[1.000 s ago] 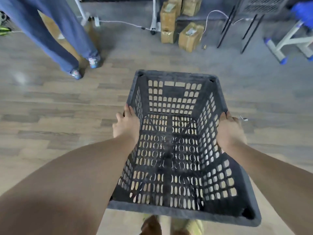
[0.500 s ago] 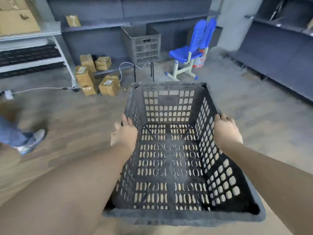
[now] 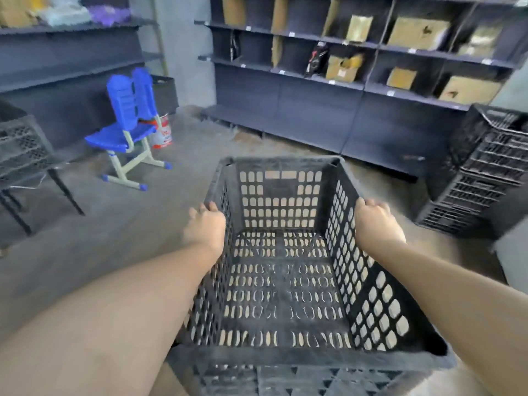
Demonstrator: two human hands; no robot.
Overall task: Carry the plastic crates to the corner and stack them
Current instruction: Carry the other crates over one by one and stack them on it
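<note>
Both hands were on the black plastic crate (image 3: pixel 288 281), one per long side. The left hand (image 3: pixel 206 228) was clamped on the left rim, fingers curled over the top edge. Fingertips went out of sight past the wall, so how deep the wrap went can't be told. The right hand (image 3: pixel 375 222) mirrored it on the right rim, knuckles up and fingers hooked over the edge — a grip, not a flat press. Neither hand was released, and neither held anything but the crate.

The crate was up off the floor (image 3: pixel 128 238) in front of the person, open side up, nothing visible inside it, with the far end further out than the hands. The perforated base and walls showed floor through the slots. Something dark and latticed showed just below its near edge, too blurred to identify.

Surroundings: a stack of black crates (image 3: pixel 483 178) stood on the floor to the right, well apart from the carried one, beside the dark shelving (image 3: pixel 328 90) holding cardboard boxes (image 3: pixel 417 32). A blue chair (image 3: pixel 130 121) stood ahead on the left, with a white and red bucket (image 3: pixel 164 130) just behind it. At the far left another crate (image 3: pixel 23 147) sat on a dark-legged table (image 3: pixel 61 182) — partly cut off by the frame edge. The frame was motion-blurred.
</note>
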